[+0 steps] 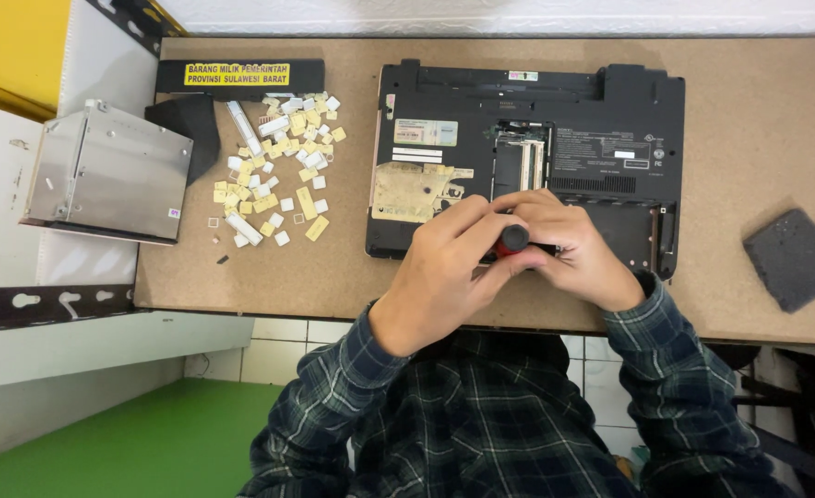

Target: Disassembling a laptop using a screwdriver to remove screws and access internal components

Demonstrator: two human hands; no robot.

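Brown tabletop [776, 111], upturned black laptop [610, 120] — keep left hand [440, 272] and right hand [573, 244] wrapped tight on red-and-black screwdriver [511, 242], upright, pressing straight down, turning slowly.

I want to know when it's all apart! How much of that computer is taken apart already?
Done: a pile of pulled-off keys, a silver drive and a long black battery lie beside the upturned laptop, and one small hatch is open. In hand: both the left hand and right hand work a screwdriver at its front edge. Left: the bottom shell is still on.
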